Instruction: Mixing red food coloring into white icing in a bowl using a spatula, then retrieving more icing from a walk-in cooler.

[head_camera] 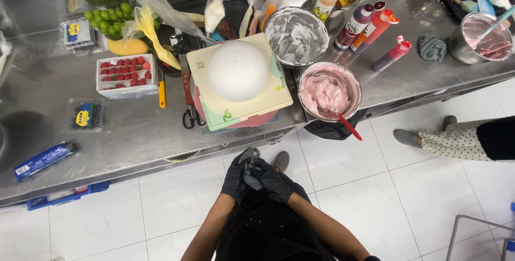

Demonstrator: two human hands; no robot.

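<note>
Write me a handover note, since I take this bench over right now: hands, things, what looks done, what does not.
Left hand and right hand, both in black gloves, are together below the counter edge, closed on a small grey cloth; neither touches the bench.
White dome cake sits on a square board on the steel counter, its coat smooth and plain.
Bowl of pink cream with a red-handled spatula stands right of it; bowl of white cream behind.
Strawberries, grapes and colouring bottles stand untouched.
No pink, fruit or decoration on the cake yet.
</note>
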